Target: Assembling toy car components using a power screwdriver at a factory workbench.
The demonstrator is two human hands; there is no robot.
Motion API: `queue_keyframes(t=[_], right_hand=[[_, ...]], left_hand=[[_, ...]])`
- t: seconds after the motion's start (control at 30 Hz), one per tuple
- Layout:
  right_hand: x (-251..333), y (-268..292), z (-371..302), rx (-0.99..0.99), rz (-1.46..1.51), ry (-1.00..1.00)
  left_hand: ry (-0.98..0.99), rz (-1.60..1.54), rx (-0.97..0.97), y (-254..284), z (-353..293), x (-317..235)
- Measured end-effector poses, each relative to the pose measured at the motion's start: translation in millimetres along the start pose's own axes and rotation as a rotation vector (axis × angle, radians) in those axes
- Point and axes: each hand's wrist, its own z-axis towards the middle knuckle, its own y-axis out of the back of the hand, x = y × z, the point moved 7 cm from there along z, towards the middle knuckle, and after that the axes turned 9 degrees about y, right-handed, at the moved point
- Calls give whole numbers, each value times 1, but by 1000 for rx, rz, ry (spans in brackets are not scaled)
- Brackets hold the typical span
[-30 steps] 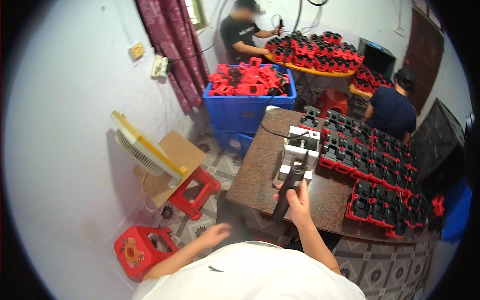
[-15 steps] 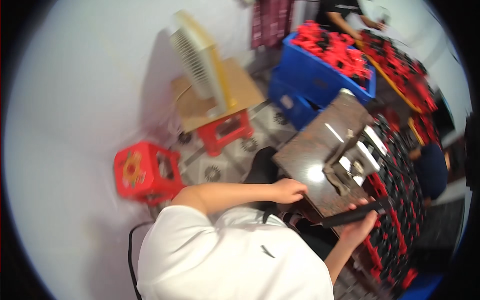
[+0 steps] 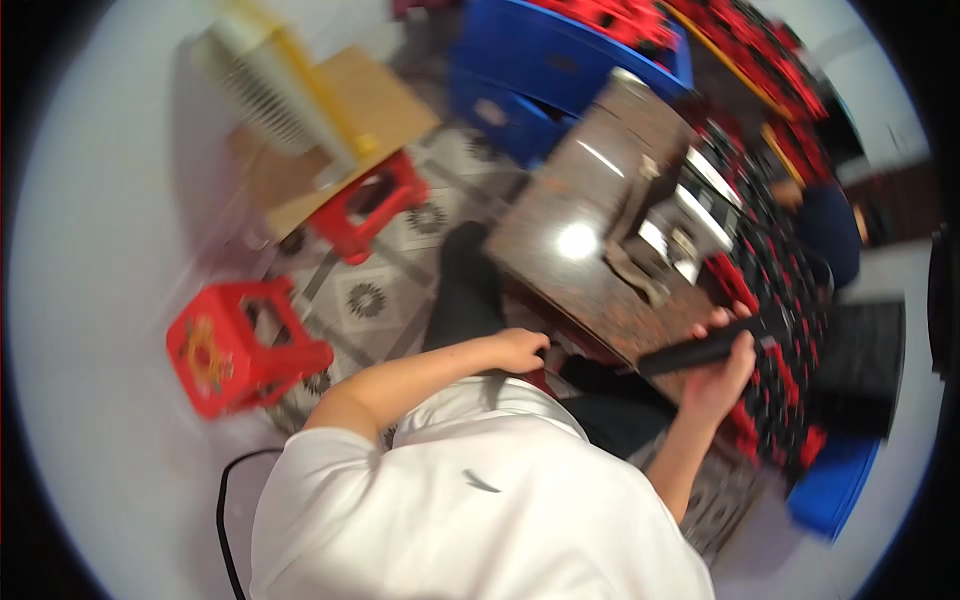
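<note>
At far left stands a red plastic stool, away from both hands. The left hand has its fingers curled near the waist, and whether it pinches anything there cannot be told. Farther right, the counter carries a white fixture with nothing gripping it. Near the counter's front edge, the right hand wraps its fingers and thumb around a black stick-shaped handheld tool; red-and-black plastic units crowd beyond it. The step looks like a pause between operations; using the tool at the fixture would call for re-aiming it.
</note>
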Motion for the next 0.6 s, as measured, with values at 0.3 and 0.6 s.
queue_keyframes(t=[0.3, 0.6], right_hand=[[31, 16, 1, -105, -126, 185], [34, 10, 13, -126, -162, 210]], left_hand=[[-270, -443, 168, 62, 21, -80], [-294, -478, -241, 116, 35, -71]])
